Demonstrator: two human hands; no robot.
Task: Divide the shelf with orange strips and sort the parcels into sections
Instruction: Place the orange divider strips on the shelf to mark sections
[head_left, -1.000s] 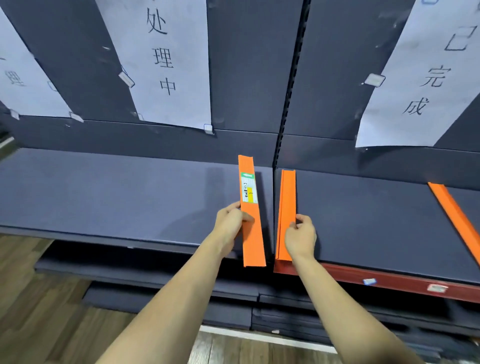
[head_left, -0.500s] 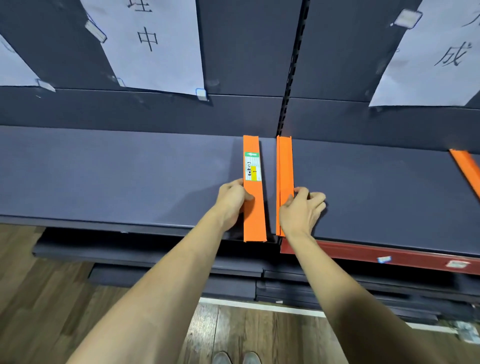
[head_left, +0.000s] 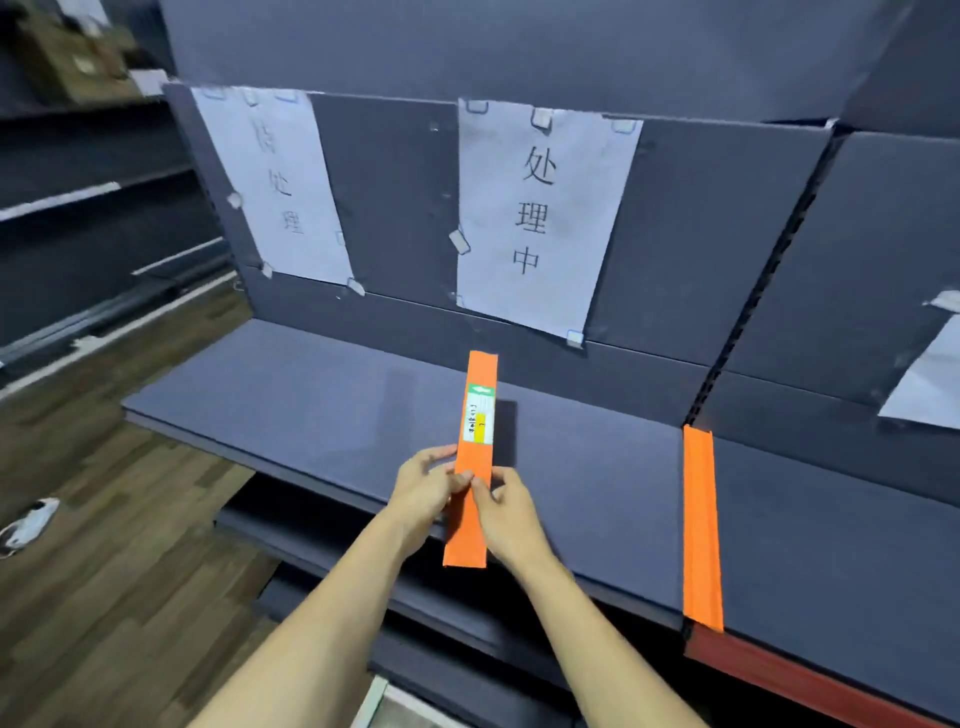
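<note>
Both hands (left (head_left: 423, 486), right (head_left: 506, 512)) pinch labelled strip (head_left: 475, 457); label text illegible.

This looks like a stockroom or parcel-sorting area fitted with shop-style shelving. A long dark grey shelf (head_left: 322, 410) runs along a matching back panel with a slotted upright (head_left: 763, 280). White paper signs (head_left: 540, 218) with handwritten Chinese characters are taped to the panel, marking sections. More dark shelving (head_left: 93, 171) stands at the far left, holding cardboard boxes (head_left: 67, 57), above wood-plank flooring (head_left: 104, 571).
</note>
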